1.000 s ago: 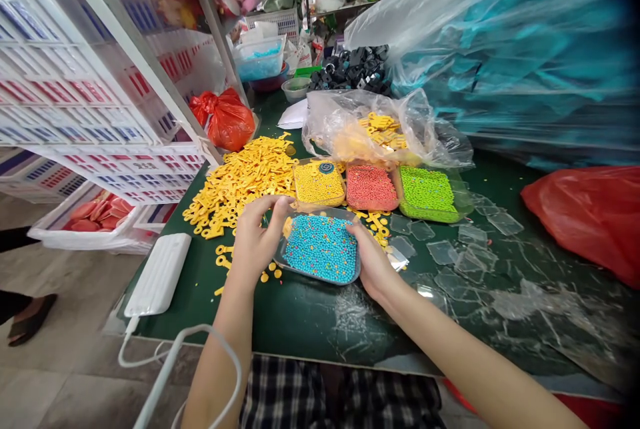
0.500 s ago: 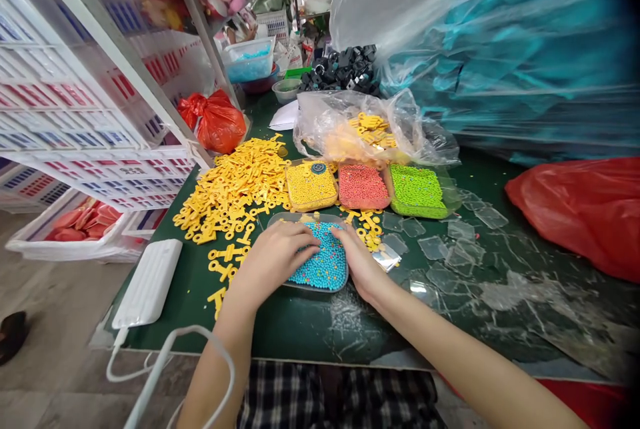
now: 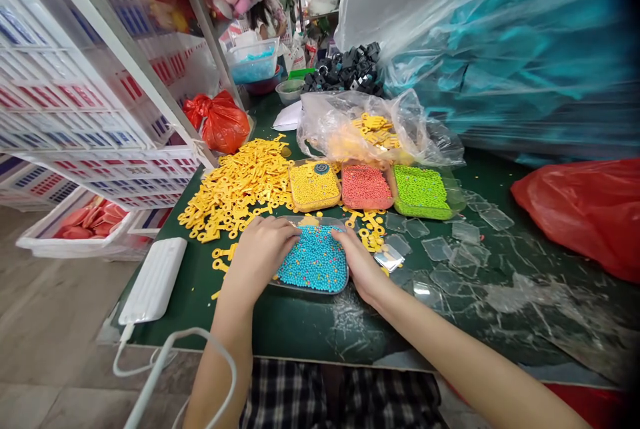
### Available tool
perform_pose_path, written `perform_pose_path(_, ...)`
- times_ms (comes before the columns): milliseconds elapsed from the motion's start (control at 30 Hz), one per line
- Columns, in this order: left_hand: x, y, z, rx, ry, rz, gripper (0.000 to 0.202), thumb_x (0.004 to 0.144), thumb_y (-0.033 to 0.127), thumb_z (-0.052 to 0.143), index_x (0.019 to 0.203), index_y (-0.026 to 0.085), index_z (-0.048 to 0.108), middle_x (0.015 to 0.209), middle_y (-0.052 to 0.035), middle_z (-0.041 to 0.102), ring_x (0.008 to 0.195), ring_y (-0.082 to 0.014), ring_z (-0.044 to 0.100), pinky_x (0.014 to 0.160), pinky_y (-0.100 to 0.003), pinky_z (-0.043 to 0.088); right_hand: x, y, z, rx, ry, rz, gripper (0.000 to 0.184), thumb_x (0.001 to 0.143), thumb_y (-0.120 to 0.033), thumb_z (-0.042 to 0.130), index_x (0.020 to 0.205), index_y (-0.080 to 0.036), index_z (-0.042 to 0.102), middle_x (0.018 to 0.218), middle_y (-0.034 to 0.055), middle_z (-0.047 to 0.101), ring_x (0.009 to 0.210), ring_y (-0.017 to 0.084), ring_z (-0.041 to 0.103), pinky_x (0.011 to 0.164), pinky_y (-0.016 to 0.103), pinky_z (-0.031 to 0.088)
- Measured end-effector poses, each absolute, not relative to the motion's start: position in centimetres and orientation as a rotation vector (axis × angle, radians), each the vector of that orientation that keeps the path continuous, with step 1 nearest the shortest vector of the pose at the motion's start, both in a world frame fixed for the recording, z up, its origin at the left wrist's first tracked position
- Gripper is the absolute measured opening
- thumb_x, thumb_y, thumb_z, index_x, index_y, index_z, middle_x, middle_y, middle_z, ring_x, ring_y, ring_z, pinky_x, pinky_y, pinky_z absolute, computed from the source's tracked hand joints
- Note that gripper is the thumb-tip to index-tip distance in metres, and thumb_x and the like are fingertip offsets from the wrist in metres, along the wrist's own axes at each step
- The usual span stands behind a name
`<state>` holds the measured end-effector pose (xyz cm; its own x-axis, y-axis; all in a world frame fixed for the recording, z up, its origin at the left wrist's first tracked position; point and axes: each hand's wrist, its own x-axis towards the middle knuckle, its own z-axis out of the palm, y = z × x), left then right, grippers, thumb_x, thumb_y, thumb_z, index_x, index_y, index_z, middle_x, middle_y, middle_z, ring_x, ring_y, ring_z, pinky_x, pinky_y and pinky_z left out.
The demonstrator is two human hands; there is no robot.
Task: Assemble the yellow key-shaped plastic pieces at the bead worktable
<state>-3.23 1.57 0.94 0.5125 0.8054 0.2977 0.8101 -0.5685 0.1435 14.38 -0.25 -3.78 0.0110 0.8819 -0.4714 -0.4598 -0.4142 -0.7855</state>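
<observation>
A clear plastic tray (image 3: 320,293) sits on the table close to me, holding small blue beads (image 3: 315,259) flecked with other colours. My left hand (image 3: 264,249) grips its left side, thumb and fingertips over the rim near the beads. On the opposite side, my right hand (image 3: 359,259) holds the right edge with the thumb bent over the rim. The undersides of both hands' fingers are hidden. Just behind stand similar trays of yellow beads (image 3: 315,189), red beads (image 3: 367,189) and green beads (image 3: 421,190).
Yellow plastic pieces (image 3: 245,182) are heaped at left, beside a white power bank (image 3: 154,281) with a cable. Clear plastic squares (image 3: 466,233) lie scattered at right, near a red bag (image 3: 580,209). Behind are a plastic bag (image 3: 345,126) of yellow pieces and black parts (image 3: 350,68).
My left hand has drawn back leftward from over the beads to the tray's left side, uncovering more beads. My right hand stays at the right edge. The view has shifted slightly.
</observation>
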Motion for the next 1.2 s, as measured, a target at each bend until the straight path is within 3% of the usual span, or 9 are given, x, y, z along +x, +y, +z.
perform_pose_path(200,-1.2,1.2,1.0,-2.831,-1.365,-0.335,0.019,0.09,0.026,0.062,0.106,0.021,0.069,0.102,-0.0065,0.072,0.098,-0.0266,0.064,0.081,-0.038,0.046,14.0,-0.5,-3.4,-1.253,-0.465,1.621,0.024,0.064,-0.04,0.068,0.081,-0.028,0.057,0.095,-0.0015,0.069,0.104,0.024,0.059,0.082,0.035,0.048)
perform_pose_path(333,-0.3,1.2,0.8,-2.784,-1.358,-0.259,0.017,0.092,0.027,0.059,0.103,0.02,0.069,0.1,-0.0069,0.072,0.09,-0.0246,0.063,0.074,-0.035,0.043,13.7,-0.7,-3.3,-1.262,-0.492,1.599,0.021,0.065,-0.039,0.067,0.081,-0.029,0.057,0.085,-0.0029,0.068,0.099,0.023,0.06,0.084,0.035,0.047)
perform_pose_path(533,-1.2,1.5,1.0,-2.671,-1.319,-0.23,0.021,0.094,0.028,0.055,0.083,0.021,0.072,0.086,-0.004,0.074,0.081,-0.022,0.061,0.069,-0.033,0.039,14.0,-0.6,-3.1,-1.263,-0.5,1.618,0.02,0.066,-0.039,0.067,0.079,-0.028,0.056,0.084,-0.0026,0.067,0.099,0.023,0.06,0.088,0.036,0.046)
perform_pose_path(800,-2.5,1.3,2.3,-2.534,-1.604,-0.169,0.017,0.093,0.028,0.058,0.098,0.022,0.073,0.1,-0.0026,0.076,0.089,-0.0247,0.062,0.074,-0.037,0.037,14.2,-0.6,-2.8,-1.233,-0.476,1.661,0.024,0.069,-0.041,0.066,0.084,-0.027,0.055,0.086,-0.0019,0.066,0.102,0.022,0.059,0.092,0.035,0.045)
perform_pose_path(1100,-0.5,1.5,1.9,-2.876,-1.516,-0.07,0.022,0.094,0.029,0.058,0.112,0.021,0.067,0.111,-0.0027,0.072,0.104,-0.0231,0.061,0.083,-0.037,0.036,14.1,-0.8,-2.6,-1.21,-0.485,1.739,0.029,0.072,-0.039,0.066,0.094,-0.026,0.055,0.09,-0.0021,0.067,0.1,0.022,0.06,0.088,0.034,0.045)
perform_pose_path(1200,-0.5,1.7,1.7,-2.895,-1.519,-0.022,0.016,0.094,0.026,0.058,0.104,0.021,0.07,0.104,-0.0019,0.073,0.102,-0.0225,0.063,0.082,-0.036,0.036,14.1,-0.8,-2.2,-1.261,-0.464,1.752,0.026,0.074,-0.038,0.065,0.095,-0.026,0.055,0.088,-0.0023,0.067,0.1,0.022,0.061,0.088,0.035,0.046)
